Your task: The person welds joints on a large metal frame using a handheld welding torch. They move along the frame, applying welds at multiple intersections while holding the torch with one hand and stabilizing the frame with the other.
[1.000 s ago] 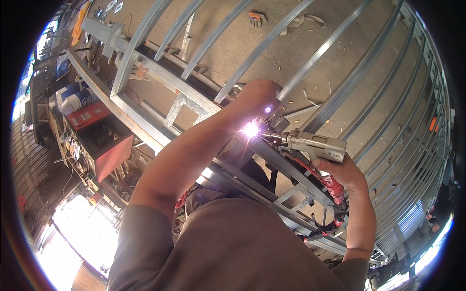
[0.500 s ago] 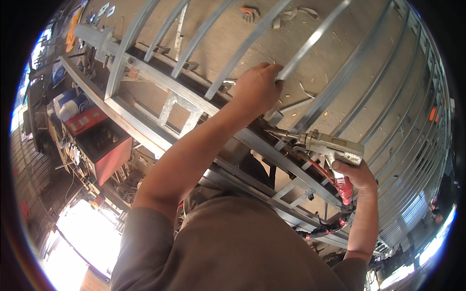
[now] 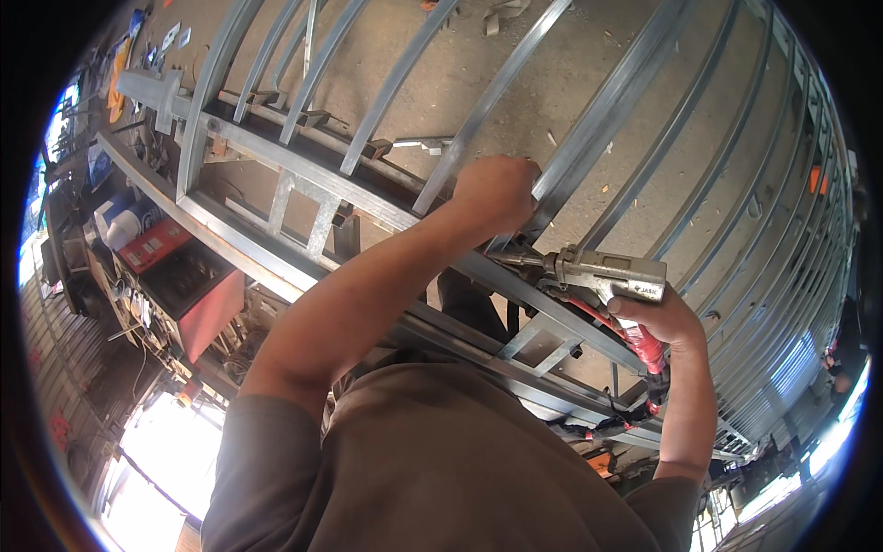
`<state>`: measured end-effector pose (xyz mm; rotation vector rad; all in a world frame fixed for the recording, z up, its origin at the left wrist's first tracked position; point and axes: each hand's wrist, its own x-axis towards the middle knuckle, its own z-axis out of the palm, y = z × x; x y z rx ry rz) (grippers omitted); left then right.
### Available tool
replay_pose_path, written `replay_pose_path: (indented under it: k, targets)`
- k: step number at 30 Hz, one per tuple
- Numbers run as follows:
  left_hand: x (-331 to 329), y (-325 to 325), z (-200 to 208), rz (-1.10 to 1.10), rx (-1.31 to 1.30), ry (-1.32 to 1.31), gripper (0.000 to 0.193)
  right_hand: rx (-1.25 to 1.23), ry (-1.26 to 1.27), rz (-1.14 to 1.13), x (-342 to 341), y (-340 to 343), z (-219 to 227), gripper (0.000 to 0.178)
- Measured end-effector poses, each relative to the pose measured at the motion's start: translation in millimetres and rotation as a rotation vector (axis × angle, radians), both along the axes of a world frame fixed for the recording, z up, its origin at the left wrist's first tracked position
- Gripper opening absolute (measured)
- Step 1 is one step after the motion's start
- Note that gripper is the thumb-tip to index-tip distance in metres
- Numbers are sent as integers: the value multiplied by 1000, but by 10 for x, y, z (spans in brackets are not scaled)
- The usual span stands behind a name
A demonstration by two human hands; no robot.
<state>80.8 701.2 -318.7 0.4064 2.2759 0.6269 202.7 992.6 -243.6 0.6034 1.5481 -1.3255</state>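
My left hand (image 3: 497, 195) is closed in a fist low on a square metal bar (image 3: 612, 97) of the grille-like frame. The curled fingertips are hidden. My right hand (image 3: 658, 317) is wrapped round the grip of a silver pistol-shaped welding gun (image 3: 612, 273), its handle bound in red tape. The gun's narrow nozzle points left at the rail (image 3: 524, 293), just below my left hand; whether its tip touches the metal is hard to make out. A dark cable wound with red tape (image 3: 602, 428) trails down from the handle.
More upright bars (image 3: 501, 92) stand in a row along the frame. A second rail (image 3: 248, 248) runs nearer me, with plate pieces (image 3: 326, 198) joining it. At left stands a red and black machine (image 3: 189, 281). Scraps lie on the floor (image 3: 552, 120) beyond.
My left hand has moved from one bar along to the wider bar at its right. The welding gun has shifted slightly left and up in view, still in my right hand. The view has turned.
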Motion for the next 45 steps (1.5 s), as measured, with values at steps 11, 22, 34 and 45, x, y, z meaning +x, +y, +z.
replay_pose_path:
  k: [11, 22, 34, 45]
  targets:
    - [-10, -15, -87, 0, 3, -24, 25, -23, -16, 39, -14, -30, 54, 81]
    - [-54, 13, 59, -46, -89, -75, 39, -7, -33, 66, 5, -5, 55, 84]
    - [-62, 0, -10, -27, -38, -31, 26, 19, -10, 61, 48, 31, 53, 78]
    - [-3, -272, 235, 131, 88, 27, 42, -24, -12, -68, 223, 260, 18, 60]
